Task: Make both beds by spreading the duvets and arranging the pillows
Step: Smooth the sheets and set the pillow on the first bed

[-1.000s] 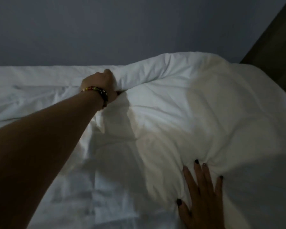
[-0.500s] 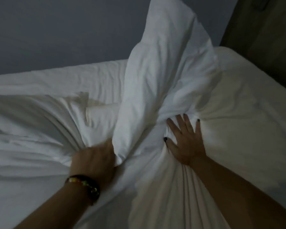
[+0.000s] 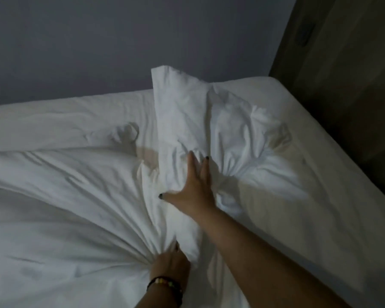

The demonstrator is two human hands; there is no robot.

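Duvet (image 3: 80, 196) is lying bunched across the near and left part of the bed (image 3: 333, 174), its white folds fanning out from one gathered point at the near edge. At that point the left hand (image 3: 170, 266) is gripping the cloth, fingers curled into the bunch, with a dark beaded bracelet (image 3: 165, 283) sitting on the wrist just behind it. From the near right corner the right arm is reaching up and inward, crossing over the gathered cloth. Farther in, toward the middle of the bed, the right hand (image 3: 191, 192) is pressing flat against a tall fold of white bedding (image 3: 182, 121), fingers straight and spread, thumb stretched out to the left, dark polish showing on the nails; it is holding nothing. That fold is standing up from the bed and rising to a corner near the far edge; whether it is a pillow or part of the duvet is hard to tell in this dim light. To its right the white cover is puckering into creases, then lying smoother toward the right edge. Beyond the far edge a grey wall (image 3: 98, 52) is filling the background, and a dark wooden panel (image 3: 342, 74) is standing along the bed's right side.
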